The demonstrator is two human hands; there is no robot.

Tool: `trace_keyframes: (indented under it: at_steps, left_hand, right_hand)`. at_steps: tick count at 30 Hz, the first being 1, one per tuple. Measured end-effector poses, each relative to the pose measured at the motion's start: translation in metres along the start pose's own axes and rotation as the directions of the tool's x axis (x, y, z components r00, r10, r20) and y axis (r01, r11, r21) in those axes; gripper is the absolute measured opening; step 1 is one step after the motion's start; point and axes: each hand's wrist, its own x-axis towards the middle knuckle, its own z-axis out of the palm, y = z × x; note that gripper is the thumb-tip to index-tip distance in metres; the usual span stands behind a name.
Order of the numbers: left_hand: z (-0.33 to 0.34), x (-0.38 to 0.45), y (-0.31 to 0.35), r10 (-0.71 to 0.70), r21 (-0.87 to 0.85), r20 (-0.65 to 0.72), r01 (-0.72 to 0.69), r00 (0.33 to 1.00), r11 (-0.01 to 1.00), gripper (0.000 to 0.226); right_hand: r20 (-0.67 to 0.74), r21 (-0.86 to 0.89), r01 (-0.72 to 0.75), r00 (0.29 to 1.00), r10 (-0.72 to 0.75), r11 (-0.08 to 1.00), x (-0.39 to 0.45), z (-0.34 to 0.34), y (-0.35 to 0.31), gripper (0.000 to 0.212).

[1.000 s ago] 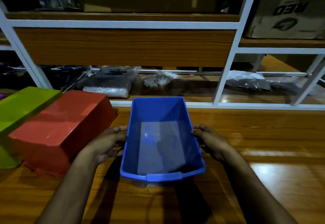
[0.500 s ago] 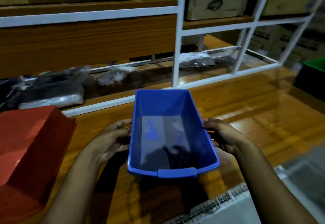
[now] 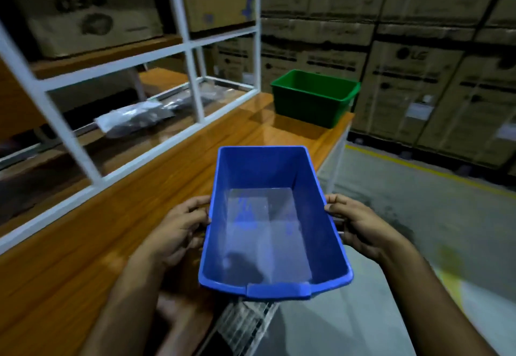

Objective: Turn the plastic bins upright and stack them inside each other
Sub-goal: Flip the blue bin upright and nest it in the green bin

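Blue bin (image 3: pixel 275 216) upright, open side up, held in the air over the desk's (image 3: pixel 83 244) near right edge. Left hand (image 3: pixel 178 230) grips its left rim, fingers curled; right hand (image 3: pixel 354 224) grips its right rim likewise. Green bin (image 3: pixel 314 97) stands upright at the desk's far right corner, well apart.

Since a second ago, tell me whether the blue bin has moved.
Yes. The blue bin, gripped by both hands, has travelled right along the wooden table, away from the red bin and toward the green bin.
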Motion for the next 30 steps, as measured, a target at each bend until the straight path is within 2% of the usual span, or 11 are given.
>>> trace_keyframes:
  at_steps: [4,6,9,14,18,22,24,30]
  left_hand:
    - [0.090,0.059,0.016,0.014,0.036,0.091,-0.017,0.996,0.999,0.040]
    - [0.131,0.082,0.028,0.028,0.028,0.141,-0.032,0.990,0.999,0.041]
    - [0.192,0.112,0.056,0.055,-0.014,0.169,-0.054,0.984,0.998,0.039]
    - [0.259,0.161,0.103,0.094,-0.060,0.214,-0.083,0.972,0.995,0.035]
    - [0.286,0.218,0.135,0.116,-0.080,0.266,-0.098,0.957,0.992,0.035]
    - [0.298,0.277,0.159,0.177,-0.119,0.301,-0.147,0.937,0.982,0.036]
    - [0.301,0.320,0.177,0.205,-0.116,0.322,-0.177,0.924,0.977,0.046]
    - [0.299,0.408,0.230,0.237,-0.105,0.263,-0.217,0.935,0.971,0.057]
  right_hand:
    - [-0.115,0.011,0.075,0.991,-0.073,0.997,0.000,-0.091,-0.029,0.020]
    - [-0.163,0.032,0.114,0.981,-0.108,0.993,0.002,-0.128,-0.048,0.023]
    - [-0.196,0.058,0.170,0.968,-0.156,0.984,0.007,-0.180,-0.085,0.015]
    - [-0.212,0.076,0.233,0.954,-0.213,0.969,0.035,-0.243,-0.139,0.019]
    - [-0.232,0.116,0.261,0.945,-0.230,0.958,0.079,-0.282,-0.176,0.033]
    - [-0.216,0.153,0.297,0.941,-0.261,0.943,0.128,-0.310,-0.214,0.035]
    - [-0.199,0.145,0.308,0.940,-0.277,0.940,0.167,-0.323,-0.238,0.036]
    - [-0.137,0.082,0.321,0.941,-0.308,0.944,0.272,-0.342,-0.305,0.041]
